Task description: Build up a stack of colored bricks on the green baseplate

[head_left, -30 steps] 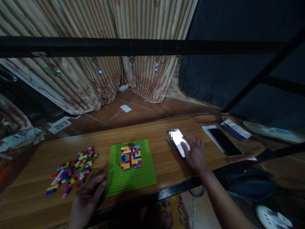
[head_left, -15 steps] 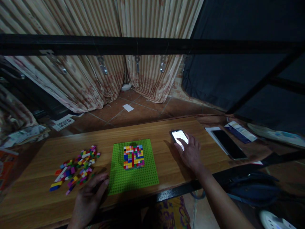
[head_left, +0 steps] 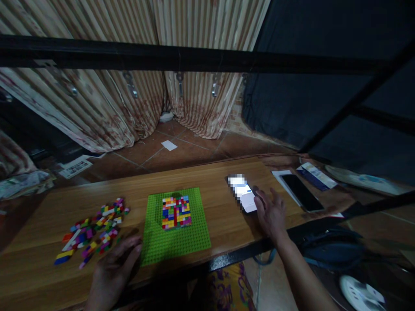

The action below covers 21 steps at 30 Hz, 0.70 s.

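My right hand [head_left: 271,214] is at the right edge of a lit phone [head_left: 248,201] lying on the table, its fingers spread and holding nothing. Part of the phone's screen is blurred out. My left hand [head_left: 113,268] rests at the table's near side, loosely curled, with no object visible in it. Its fingertips come close to the left edge of a green baseplate [head_left: 177,246]. On that plate stands a low, squarish block of multicoloured toy bricks [head_left: 177,212]. A loose pile of small bricks [head_left: 105,216] lies left of the plate, beyond my left hand.
Beyond the table's [head_left: 214,177] right end lie a dark tablet-like device [head_left: 301,192] on white paper and a blue-and-white packet [head_left: 317,176]. A black metal bar [head_left: 194,58] crosses in front of striped curtains [head_left: 129,99]. A white power strip [head_left: 359,293] is at lower right.
My right hand has drawn back from over the phone's screen to its right edge, fingers spreading. The screen's content looks different. The view has shifted slightly; my left hand stays by the baseplate.
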Available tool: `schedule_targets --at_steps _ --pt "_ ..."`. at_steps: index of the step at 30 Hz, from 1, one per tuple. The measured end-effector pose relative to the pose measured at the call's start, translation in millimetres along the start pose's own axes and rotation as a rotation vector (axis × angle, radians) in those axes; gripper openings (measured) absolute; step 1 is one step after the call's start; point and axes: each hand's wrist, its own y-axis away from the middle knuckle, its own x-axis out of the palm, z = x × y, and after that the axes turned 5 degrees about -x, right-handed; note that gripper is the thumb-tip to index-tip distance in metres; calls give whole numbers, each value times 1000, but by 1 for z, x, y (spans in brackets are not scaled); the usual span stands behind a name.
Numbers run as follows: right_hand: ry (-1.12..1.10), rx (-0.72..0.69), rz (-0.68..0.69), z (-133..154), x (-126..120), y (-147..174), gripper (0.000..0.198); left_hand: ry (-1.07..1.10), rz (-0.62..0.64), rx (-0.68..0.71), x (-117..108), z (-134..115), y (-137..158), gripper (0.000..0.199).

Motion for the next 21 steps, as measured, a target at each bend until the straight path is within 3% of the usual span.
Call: schedule_targets --at_steps 10,16,21 --pt "43 -31 53 16 4 -6 43 -7 3 0 -1 0 -1 42" --pt "-66 -11 -94 12 -10 -3 46 -7 1 21 -1 2 0 42" --pt "-265 7 -164 38 -34 13 40 -23 -6 69 -1 1 0 39"
